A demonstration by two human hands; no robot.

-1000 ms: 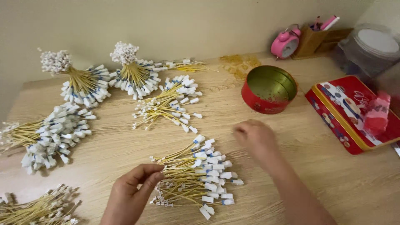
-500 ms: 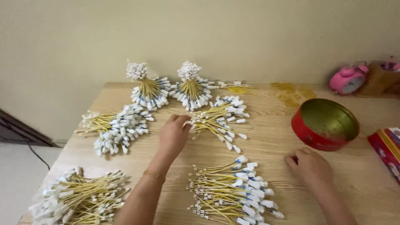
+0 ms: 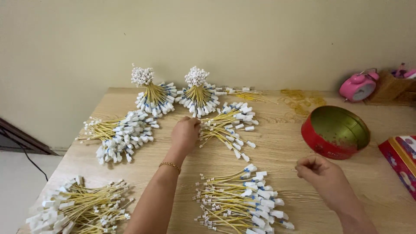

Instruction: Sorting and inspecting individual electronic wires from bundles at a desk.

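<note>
Yellow wire bundle (image 3: 227,125) lies left of the red round tin (image 3: 334,132); the left hand (image 3: 185,134) pinches its end. Below the tin, the right hand (image 3: 320,170) is loosely curled, apparently empty.

Bare forearms, gold chain bracelet (image 3: 170,165), left wrist

**Wire bundles laid out across the table**

Two tied bundles (image 3: 149,93) (image 3: 198,92) are stood far on the table (image 3: 281,143), a loose bundle (image 3: 227,125) just nearer. Another bundle (image 3: 119,136) is spread to the left, one (image 3: 80,208) at near left, one (image 3: 240,201) near centre. A round tin (image 3: 336,132) is placed right, a clock (image 3: 357,86) behind it.
</note>
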